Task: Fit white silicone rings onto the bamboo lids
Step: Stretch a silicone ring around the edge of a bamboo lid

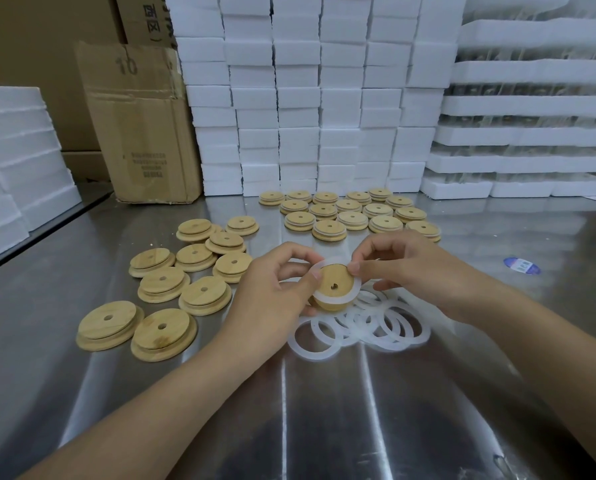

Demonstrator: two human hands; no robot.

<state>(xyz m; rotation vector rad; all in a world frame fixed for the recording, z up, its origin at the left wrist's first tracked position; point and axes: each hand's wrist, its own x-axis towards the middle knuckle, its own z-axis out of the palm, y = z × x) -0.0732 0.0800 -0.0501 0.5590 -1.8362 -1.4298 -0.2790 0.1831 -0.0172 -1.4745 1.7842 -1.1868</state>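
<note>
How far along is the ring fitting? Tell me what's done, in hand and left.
Done: the rows of lids at the back appear to carry white rings. In hand: the left hand holds one lid while the right hand pinches a ring partly seated round it. Left: the bare lids on the left, with loose rings piled on the table.

- We see a shiny steel tabletop (324,410).
- On its left, bare bamboo lids (204,295) lie scattered.
- Farther back, ringed lids (353,216) sit in rows.
- Near the middle, white silicone rings (313,341) overlap in a pile.
- At the back stand a cardboard box (144,133) and stacked foam blocks (300,98).
- To the right lies a blue sticker (521,265).
</note>
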